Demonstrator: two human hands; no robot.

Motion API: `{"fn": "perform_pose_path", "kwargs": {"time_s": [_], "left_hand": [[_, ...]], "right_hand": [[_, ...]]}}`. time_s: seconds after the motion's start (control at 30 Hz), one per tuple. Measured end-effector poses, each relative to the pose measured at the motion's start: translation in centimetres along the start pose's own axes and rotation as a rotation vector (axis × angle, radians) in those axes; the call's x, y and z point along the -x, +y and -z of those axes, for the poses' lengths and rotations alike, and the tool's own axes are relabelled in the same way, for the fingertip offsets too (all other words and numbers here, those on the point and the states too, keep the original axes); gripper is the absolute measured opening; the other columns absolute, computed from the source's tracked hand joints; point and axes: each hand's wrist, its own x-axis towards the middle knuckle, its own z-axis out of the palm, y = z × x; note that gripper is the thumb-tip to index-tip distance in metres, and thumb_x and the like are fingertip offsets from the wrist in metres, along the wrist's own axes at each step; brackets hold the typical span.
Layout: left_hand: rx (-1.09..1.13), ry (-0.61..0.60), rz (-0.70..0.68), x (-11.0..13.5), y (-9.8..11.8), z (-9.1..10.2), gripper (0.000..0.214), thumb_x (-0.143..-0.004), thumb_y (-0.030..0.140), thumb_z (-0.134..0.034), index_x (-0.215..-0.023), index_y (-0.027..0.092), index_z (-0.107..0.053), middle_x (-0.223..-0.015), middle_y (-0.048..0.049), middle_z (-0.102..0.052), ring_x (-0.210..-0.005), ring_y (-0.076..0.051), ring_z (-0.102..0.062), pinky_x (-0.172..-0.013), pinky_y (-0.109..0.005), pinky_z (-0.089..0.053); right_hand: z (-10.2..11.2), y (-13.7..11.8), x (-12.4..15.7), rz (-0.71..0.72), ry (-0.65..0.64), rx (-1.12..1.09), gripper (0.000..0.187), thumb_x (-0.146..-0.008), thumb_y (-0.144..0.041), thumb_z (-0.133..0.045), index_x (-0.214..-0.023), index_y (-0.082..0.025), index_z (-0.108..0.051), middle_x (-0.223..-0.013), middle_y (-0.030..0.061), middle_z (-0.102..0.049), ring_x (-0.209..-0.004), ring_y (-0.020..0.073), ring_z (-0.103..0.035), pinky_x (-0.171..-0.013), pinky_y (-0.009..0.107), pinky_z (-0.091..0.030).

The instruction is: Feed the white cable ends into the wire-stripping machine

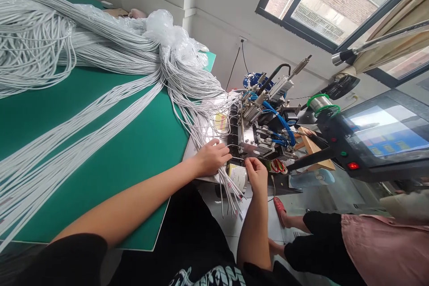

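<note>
A short stretch of white cable (237, 158) runs between my two hands at the front of a metal machine (254, 129). My left hand (212, 157) is closed on this cable, with several loose cable ends (231, 190) hanging below it. The cable's tip lies in a pinch between the thumb and fingers of my right hand (256, 173). Behind my left hand, a thick bundle of white cables (187, 85) spreads from the table onto the machine's plate. Another cable arches from near my left fingers to the machine.
More cables (110, 111) lie across the green table (157, 143), with plastic bags (164, 31) behind. A wire spool (323, 106) and a lit screen (385, 134) stand at the right. A person in a pink top (378, 246) is close by at lower right.
</note>
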Motion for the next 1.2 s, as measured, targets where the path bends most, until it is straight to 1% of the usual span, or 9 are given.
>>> {"fn": "perform_pose_path", "kwargs": {"time_s": [0.23, 0.4, 0.6, 0.73, 0.83, 0.9, 0.97, 1.13, 1.2], "left_hand": [[0.017, -0.005, 0.042, 0.1, 0.0, -0.4, 0.023, -0.068, 0.010, -0.055, -0.088, 0.017, -0.061, -0.080, -0.0053, -0.059, -0.082, -0.021, -0.053, -0.085, -0.040, -0.033], [0.050, -0.053, 0.061, 0.1, 0.0, -0.3, 0.027, -0.065, 0.010, -0.057, -0.091, 0.017, -0.062, -0.082, -0.0062, -0.061, -0.084, -0.023, -0.053, -0.088, -0.041, -0.032], [0.052, -0.044, 0.066, 0.1, -0.1, -0.3, 0.025, -0.066, 0.011, -0.058, -0.090, 0.017, -0.062, -0.083, -0.0053, -0.061, -0.085, -0.022, -0.054, -0.086, -0.041, -0.032], [0.046, -0.066, 0.088, 0.1, -0.1, -0.2, 0.024, -0.070, 0.013, -0.057, -0.093, 0.016, -0.064, -0.088, -0.0068, -0.062, -0.089, -0.023, -0.054, -0.086, -0.040, -0.032], [0.043, -0.068, 0.160, 0.1, -0.1, -0.1, 0.028, -0.070, 0.015, -0.059, -0.098, 0.015, -0.063, -0.105, -0.0105, -0.063, -0.100, -0.025, -0.054, -0.088, -0.040, -0.032], [0.038, -0.043, 0.167, 0.1, -0.1, -0.2, 0.027, -0.073, 0.016, -0.059, -0.100, 0.015, -0.063, -0.114, -0.0105, -0.061, -0.105, -0.025, -0.053, -0.090, -0.041, -0.031], [0.034, 0.000, 0.123, 0.2, -0.2, -0.3, 0.024, -0.078, 0.015, -0.056, -0.101, 0.017, -0.063, -0.114, -0.0085, -0.062, -0.106, -0.023, -0.053, -0.092, -0.040, -0.030], [0.038, 0.090, 0.030, 0.2, -0.3, -0.2, 0.023, -0.083, 0.013, -0.052, -0.102, 0.021, -0.064, -0.105, -0.0044, -0.065, -0.098, -0.020, -0.056, -0.093, -0.039, -0.030], [0.039, 0.115, -0.001, 0.2, -0.4, -0.1, 0.024, -0.085, 0.011, -0.049, -0.101, 0.021, -0.064, -0.101, -0.0034, -0.066, -0.095, -0.018, -0.057, -0.094, -0.038, -0.031]], "right_hand": [[-0.4, 1.1, -0.9, -0.046, -0.142, -0.199, 0.031, -0.078, -0.042, -0.060, -0.062, -0.018, -0.049, -0.058, -0.0039, -0.041, -0.054, 0.0105, -0.035, -0.049, 0.022, -0.029], [-1.4, 1.3, -0.8, -0.190, -0.124, -0.378, 0.033, -0.071, -0.043, -0.061, -0.060, -0.020, -0.040, -0.053, -0.0066, -0.033, -0.048, 0.0092, -0.028, -0.045, 0.022, -0.025], [-1.6, 1.6, -0.6, -0.210, -0.120, -0.427, 0.036, -0.069, -0.049, -0.064, -0.063, -0.020, -0.042, -0.053, -0.0059, -0.037, -0.046, 0.0097, -0.032, -0.044, 0.023, -0.028], [-0.8, 1.6, 0.1, -0.158, -0.030, -0.305, 0.036, -0.073, -0.049, -0.066, -0.066, -0.017, -0.053, -0.058, -0.0030, -0.045, -0.052, 0.0111, -0.039, -0.049, 0.023, -0.031], [0.2, 0.8, 1.3, -0.068, 0.068, -0.145, 0.034, -0.079, -0.049, -0.064, -0.072, -0.016, -0.059, -0.064, -0.0002, -0.052, -0.060, 0.0133, -0.045, -0.055, 0.024, -0.036], [1.0, -0.2, 2.3, -0.011, 0.060, -0.084, 0.033, -0.084, -0.048, -0.060, -0.073, -0.016, -0.060, -0.065, 0.0007, -0.054, -0.061, 0.0142, -0.048, -0.057, 0.024, -0.038], [2.0, -1.6, 3.3, 0.042, -0.040, -0.037, 0.033, -0.088, -0.046, -0.057, -0.070, -0.017, -0.059, -0.064, 0.0008, -0.054, -0.060, 0.0141, -0.047, -0.056, 0.024, -0.037], [4.5, -4.6, 5.0, 0.144, -0.603, 0.046, 0.026, -0.088, -0.040, -0.059, -0.077, -0.017, -0.063, -0.068, 0.0019, -0.058, -0.060, 0.0144, -0.048, -0.056, 0.025, -0.036], [5.0, -5.2, 5.3, 0.173, -0.700, 0.069, 0.024, -0.088, -0.038, -0.060, -0.077, -0.017, -0.064, -0.068, 0.0022, -0.059, -0.062, 0.0149, -0.050, -0.057, 0.025, -0.037]]}}
